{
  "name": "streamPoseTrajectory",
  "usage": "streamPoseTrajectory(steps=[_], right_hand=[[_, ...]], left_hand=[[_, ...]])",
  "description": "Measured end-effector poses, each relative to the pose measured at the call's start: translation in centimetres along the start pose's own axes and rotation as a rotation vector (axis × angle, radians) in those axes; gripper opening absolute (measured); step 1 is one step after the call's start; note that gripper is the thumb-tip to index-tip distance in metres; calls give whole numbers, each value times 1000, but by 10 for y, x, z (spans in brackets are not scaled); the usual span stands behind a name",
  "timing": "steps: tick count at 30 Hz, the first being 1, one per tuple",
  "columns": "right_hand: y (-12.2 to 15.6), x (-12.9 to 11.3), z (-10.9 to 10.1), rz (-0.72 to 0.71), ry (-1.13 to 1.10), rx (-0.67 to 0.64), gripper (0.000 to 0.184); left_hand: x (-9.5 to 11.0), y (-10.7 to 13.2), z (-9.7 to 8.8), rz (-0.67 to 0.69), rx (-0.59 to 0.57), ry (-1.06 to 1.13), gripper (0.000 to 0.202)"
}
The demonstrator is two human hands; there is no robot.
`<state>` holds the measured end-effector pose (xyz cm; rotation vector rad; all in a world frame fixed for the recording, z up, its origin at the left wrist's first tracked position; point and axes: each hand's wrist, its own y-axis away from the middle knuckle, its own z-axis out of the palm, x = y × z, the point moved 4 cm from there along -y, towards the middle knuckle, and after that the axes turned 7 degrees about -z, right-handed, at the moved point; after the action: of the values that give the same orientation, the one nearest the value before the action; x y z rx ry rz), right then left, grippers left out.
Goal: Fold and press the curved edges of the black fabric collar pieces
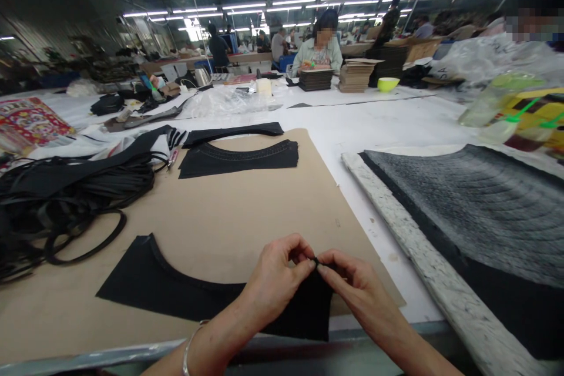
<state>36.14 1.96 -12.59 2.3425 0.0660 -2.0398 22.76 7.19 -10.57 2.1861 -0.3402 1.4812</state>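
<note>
A black curved fabric piece (176, 291) lies on a brown cardboard sheet (229, 205) near the table's front edge. My left hand (275, 279) and my right hand (352, 288) meet over its right end. Both are closed in a pinch on the upper right corner of the fabric, fingertips touching. A metal bangle sits on my left wrist. Farther back on the cardboard lies a stack of similar black curved pieces (240, 157), with another black strip (233, 132) behind it.
A tangle of black straps (66, 194) covers the left side. A large stack of dark cut pieces on a speckled board (476, 217) fills the right. Across the table a person sits by stacks of card (355, 75), a green bowl (388, 83) and plastic bags.
</note>
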Motion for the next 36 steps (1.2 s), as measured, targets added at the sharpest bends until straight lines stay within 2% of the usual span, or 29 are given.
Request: streamPoseTrajectory(steps=[6, 13, 18, 26, 28, 30, 33, 34, 36], right_hand=[[2, -3, 1, 5, -8, -10, 33], [2, 0, 3, 2, 27, -32, 31], [3, -2, 3, -8, 57, -24, 30], [2, -3, 2, -7, 102, -3, 28], [-2, 4, -3, 21, 106, 36, 27], [-6, 14, -8, 88, 129, 53, 28], [-11, 27, -17, 202, 309, 60, 34], [-11, 28, -20, 198, 422, 79, 35], [-12, 24, -26, 102, 685, 150, 37]], left_hand=[[0, 1, -1, -4, 11, 2, 5], [-1, -2, -2, -23, -27, 65, 6], [0, 0, -3, -18, 26, 2, 10], [2, -7, 2, 31, 5, -47, 13], [1, -12, 0, 51, 43, -77, 10], [-1, -11, -8, 94, 131, -137, 14], [-8, 3, -24, 198, 288, -339, 11], [-12, 11, -27, 243, 311, -432, 12], [-22, 27, -31, 335, 297, -609, 20]])
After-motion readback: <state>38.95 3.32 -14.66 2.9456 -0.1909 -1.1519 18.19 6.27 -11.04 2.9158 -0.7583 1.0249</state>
